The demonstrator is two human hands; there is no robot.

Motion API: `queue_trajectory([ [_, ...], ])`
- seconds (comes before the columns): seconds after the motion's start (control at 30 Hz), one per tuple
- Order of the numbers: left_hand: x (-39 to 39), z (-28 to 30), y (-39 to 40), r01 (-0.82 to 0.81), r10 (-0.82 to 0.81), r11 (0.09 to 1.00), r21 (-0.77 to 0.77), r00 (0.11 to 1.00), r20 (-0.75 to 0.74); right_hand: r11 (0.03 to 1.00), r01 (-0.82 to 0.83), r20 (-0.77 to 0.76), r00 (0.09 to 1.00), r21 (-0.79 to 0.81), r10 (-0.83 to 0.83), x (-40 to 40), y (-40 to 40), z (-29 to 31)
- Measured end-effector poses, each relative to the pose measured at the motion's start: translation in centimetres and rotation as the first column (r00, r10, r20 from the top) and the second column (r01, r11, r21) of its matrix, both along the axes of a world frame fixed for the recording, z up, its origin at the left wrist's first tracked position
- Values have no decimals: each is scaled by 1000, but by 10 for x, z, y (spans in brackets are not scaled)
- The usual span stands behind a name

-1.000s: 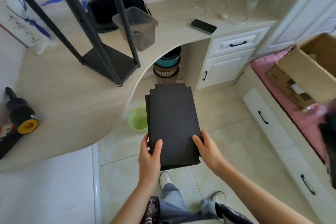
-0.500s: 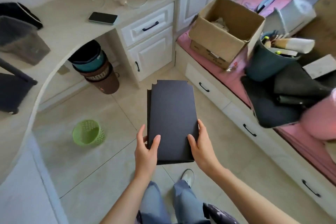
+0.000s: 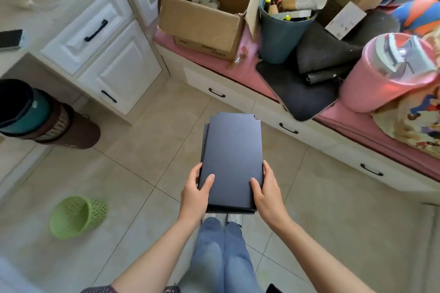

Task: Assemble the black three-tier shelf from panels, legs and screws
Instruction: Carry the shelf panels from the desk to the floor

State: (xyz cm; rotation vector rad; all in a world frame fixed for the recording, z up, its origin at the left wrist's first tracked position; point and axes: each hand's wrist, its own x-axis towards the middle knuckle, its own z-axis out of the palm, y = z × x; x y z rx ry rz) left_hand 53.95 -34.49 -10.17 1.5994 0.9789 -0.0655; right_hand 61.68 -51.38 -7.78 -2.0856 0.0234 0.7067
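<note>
Both arms reach out in front of the person, over the blue jeans [image 3: 217,257]. The left hand [image 3: 194,194] grips the near left edge of the black shelf panels [image 3: 234,154]. Its thumb lies flat on top and its fingers curl under the side. The right hand [image 3: 266,191] grips the near right edge the same way, thumb on top, fingers wrapped round the side. The panels look like a stack, because a second edge peeks out on the left side and at the near end. How many there are cannot be told. They are held flat in the air above the tiled floor [image 3: 147,154], with the long side pointing away from the person. The far end has little notches cut in its corners.

The floor under and around the panels is bare tile. A green basket [image 3: 76,215] lies tipped on the floor to the left, well apart from the hands. A stack of round bins [image 3: 47,118] lies further back on the left, beside the white cabinet [image 3: 107,54]. Ahead and to the right runs a low bench with a pink cover [image 3: 371,131] and drawers under it. On the bench sit an open cardboard box [image 3: 207,12], a dark bucket [image 3: 281,35] full of tools, and a pink tub [image 3: 385,74]. The far end of the panels is near the bench's front edge but not touching it.
</note>
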Motion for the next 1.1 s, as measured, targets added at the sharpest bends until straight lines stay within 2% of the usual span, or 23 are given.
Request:
queue_trajectory([
  [0.17, 21, -45, -1, 61, -63, 997, -56, 997, -46, 994, 104, -56, 993, -42, -106, 8, 1, -50],
  [0.33, 41, -119, 3, 76, -86, 994, -81, 988, -125, 992, 97, -102, 989, -82, -105, 29, 7, -130],
  [0.6, 72, -291, 26, 48, -72, 993, -104, 969, -237, 994, 6, -152, 988, -110, -23, 67, 25, -297],
  [0.7, 78, -357, 35, 45, -67, 994, -102, 971, -228, 992, -26, -128, 992, -124, 10, 77, 36, -366],
  [0.97, 90, -488, 62, 20, -52, 990, -137, 971, -234, 985, -117, -71, 992, -126, 109, 100, 72, -504],
  [1.1, 91, -543, 74, -20, -13, 989, -145, 973, -229, 981, -180, -61, 983, -79, 175, 108, 87, -561],
])
